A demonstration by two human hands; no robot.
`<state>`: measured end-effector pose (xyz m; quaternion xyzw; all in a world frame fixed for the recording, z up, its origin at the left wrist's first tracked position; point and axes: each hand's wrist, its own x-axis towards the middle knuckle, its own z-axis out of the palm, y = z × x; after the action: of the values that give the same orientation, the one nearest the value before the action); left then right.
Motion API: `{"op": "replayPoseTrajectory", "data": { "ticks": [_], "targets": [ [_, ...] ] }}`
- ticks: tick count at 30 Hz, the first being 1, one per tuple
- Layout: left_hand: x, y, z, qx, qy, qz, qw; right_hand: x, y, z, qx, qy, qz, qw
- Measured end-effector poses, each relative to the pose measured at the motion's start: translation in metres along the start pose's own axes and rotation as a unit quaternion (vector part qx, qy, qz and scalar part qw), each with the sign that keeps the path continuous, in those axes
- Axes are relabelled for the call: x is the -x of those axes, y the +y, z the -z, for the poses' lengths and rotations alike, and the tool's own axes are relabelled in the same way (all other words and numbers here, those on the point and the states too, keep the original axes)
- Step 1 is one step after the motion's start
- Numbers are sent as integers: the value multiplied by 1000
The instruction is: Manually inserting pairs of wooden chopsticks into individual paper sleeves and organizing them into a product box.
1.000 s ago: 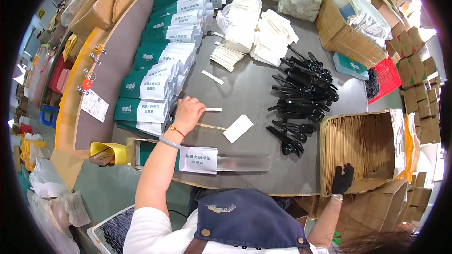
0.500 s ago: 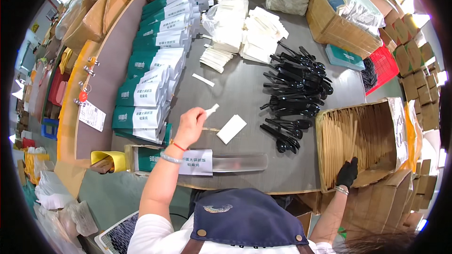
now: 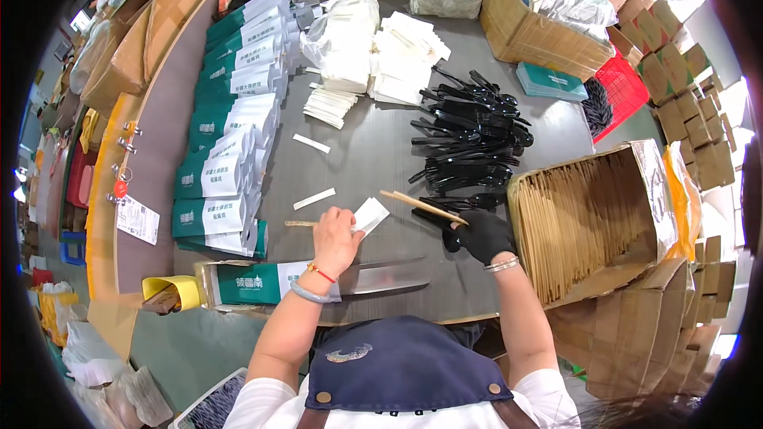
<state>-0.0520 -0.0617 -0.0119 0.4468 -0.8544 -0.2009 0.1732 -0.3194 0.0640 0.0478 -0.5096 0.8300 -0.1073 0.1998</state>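
My left hand (image 3: 337, 238), bare with a red string and a bracelet at the wrist, pinches the near-left edge of a folded white napkin (image 3: 371, 214). A thin wooden stick (image 3: 299, 224) lies partly under that hand. Just beyond it rests a narrow white paper strip (image 3: 315, 199). My right hand (image 3: 485, 236), in a black glove, grips wooden chopsticks (image 3: 421, 205) that point left toward the napkin. Black plastic spoons (image 3: 477, 131) are heaped beyond the right hand, and some lie partly behind it. Right of it stands a carton (image 3: 653, 214) of wooden chopsticks (image 3: 568, 222).
Green and white printed sleeves (image 3: 214, 175) are stacked along the left wall. Near the front edge, a clear holder (image 3: 389, 278) contains another sleeve. White napkins (image 3: 405, 56), narrow white packets (image 3: 330, 105) and a cardboard box (image 3: 540, 28) stand farther back. A yellow container (image 3: 179, 292) sits front left.
My right hand has come left out of the carton with chopsticks. My left hand has put down the white strip and moved onto the napkin. The whole view has shifted somewhat.
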Motion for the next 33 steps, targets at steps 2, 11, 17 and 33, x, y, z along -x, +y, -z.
{"op": "replayPoseTrajectory", "data": {
  "ticks": [2,11,17,33],
  "targets": [
    [0,-2,2,21,-36,-34,999,-5,-4,5,27,-83,-26,996],
    [34,12,26,81,-163,-218,959,15,-16,8,-85,27,32,996],
    [86,4,32,59,-25,-166,984,42,-54,-55,-86,-60,149,983],
    [84,-12,33,45,-44,-168,984,61,-53,-94,-44,-35,315,947]
  ]
}}
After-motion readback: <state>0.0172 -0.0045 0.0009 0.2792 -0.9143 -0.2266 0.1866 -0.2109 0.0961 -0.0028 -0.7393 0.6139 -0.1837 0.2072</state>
